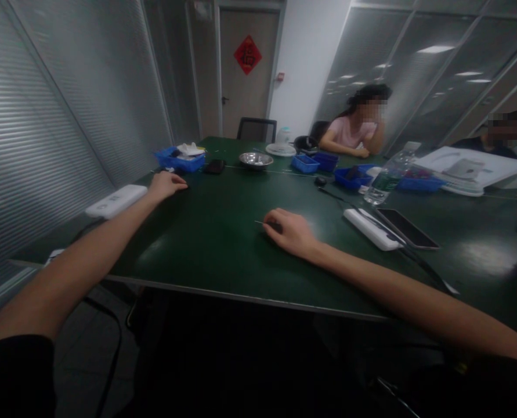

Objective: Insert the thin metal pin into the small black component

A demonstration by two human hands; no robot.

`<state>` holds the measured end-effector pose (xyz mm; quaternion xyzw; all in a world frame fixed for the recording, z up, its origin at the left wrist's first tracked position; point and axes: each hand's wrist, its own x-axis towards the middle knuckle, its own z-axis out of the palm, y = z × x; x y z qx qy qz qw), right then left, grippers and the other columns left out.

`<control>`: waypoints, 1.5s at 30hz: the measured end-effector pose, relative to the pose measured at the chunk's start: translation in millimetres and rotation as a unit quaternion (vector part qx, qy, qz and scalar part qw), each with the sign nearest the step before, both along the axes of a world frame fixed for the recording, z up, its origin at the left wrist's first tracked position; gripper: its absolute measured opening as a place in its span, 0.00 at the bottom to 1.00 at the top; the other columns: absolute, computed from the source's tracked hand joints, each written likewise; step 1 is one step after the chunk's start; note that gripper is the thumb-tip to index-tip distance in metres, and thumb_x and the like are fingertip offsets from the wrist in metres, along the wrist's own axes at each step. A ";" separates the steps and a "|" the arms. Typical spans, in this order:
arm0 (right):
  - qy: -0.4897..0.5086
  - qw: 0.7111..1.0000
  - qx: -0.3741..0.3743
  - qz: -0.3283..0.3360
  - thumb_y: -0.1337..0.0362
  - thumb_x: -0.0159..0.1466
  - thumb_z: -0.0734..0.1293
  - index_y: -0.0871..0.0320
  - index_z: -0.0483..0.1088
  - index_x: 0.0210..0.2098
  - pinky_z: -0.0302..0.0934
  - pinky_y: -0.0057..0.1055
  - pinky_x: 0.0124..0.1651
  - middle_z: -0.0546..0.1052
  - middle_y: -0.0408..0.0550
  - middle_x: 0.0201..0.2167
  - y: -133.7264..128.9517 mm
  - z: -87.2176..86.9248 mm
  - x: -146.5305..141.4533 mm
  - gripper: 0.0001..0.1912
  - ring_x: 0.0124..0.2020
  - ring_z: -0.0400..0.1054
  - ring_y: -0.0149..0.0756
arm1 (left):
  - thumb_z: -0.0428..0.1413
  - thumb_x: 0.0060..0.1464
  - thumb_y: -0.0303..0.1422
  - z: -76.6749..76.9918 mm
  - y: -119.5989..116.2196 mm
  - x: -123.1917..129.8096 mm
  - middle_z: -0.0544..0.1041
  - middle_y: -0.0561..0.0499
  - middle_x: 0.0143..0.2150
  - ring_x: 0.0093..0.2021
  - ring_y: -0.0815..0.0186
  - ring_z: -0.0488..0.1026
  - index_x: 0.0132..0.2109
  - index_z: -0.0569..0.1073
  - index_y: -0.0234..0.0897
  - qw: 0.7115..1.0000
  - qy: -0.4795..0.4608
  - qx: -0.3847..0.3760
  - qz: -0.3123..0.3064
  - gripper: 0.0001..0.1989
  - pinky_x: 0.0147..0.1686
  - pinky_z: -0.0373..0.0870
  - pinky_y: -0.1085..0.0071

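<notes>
On the left of the green table [223, 249], my left hand [167, 184] has its fingers pinched together near the surface, by a small dark thing at the fingertips too small to name. My right hand [290, 232] rests at the middle of the table, fingers wrapped round a dark-handled tool [274, 226] whose thin metal tip points left. Beyond my left hand are a blue basket [182, 161] with white material in it and a black object [215, 166]. A metal bowl [256, 161] stands farther back between the hands.
White power strips lie at left [116, 201] and right [373, 229], the right one beside a phone [407, 228]. A bottle [389, 177] stands upright behind. Blue baskets [353, 176] and a black cable are at back right. Two people sit across the table.
</notes>
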<state>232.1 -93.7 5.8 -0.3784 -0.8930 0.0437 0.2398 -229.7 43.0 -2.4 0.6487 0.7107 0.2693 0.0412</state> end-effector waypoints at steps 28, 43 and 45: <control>-0.013 1.000 -0.007 0.001 0.59 0.72 0.64 0.56 0.73 0.46 0.59 0.30 0.36 0.77 0.49 0.42 -2.1 2.3 -0.9 0.09 0.36 0.69 0.35 | 0.57 0.61 0.31 6.3 -14.7 26.4 0.83 0.36 0.50 0.51 0.47 0.79 0.49 0.85 0.34 0.979 0.195 -0.023 -0.056 0.14 0.54 0.73 0.59; -0.013 1.000 -0.004 0.012 0.60 0.72 0.65 0.56 0.73 0.46 0.60 0.31 0.38 0.77 0.49 0.42 -1.2 1.4 0.1 0.08 0.36 0.70 0.35 | 0.57 0.63 0.33 16.8 -32.9 41.5 0.83 0.41 0.51 0.53 0.49 0.79 0.52 0.84 0.39 0.980 0.189 -0.014 -0.062 0.14 0.55 0.72 0.60; -0.012 1.000 -0.004 0.011 0.60 0.72 0.65 0.56 0.73 0.46 0.60 0.31 0.37 0.77 0.49 0.43 -1.3 1.6 0.1 0.08 0.36 0.70 0.35 | 0.60 0.62 0.35 17.0 -37.4 54.5 0.84 0.43 0.50 0.51 0.51 0.79 0.51 0.85 0.39 0.984 0.130 -0.001 -0.118 0.13 0.56 0.71 0.60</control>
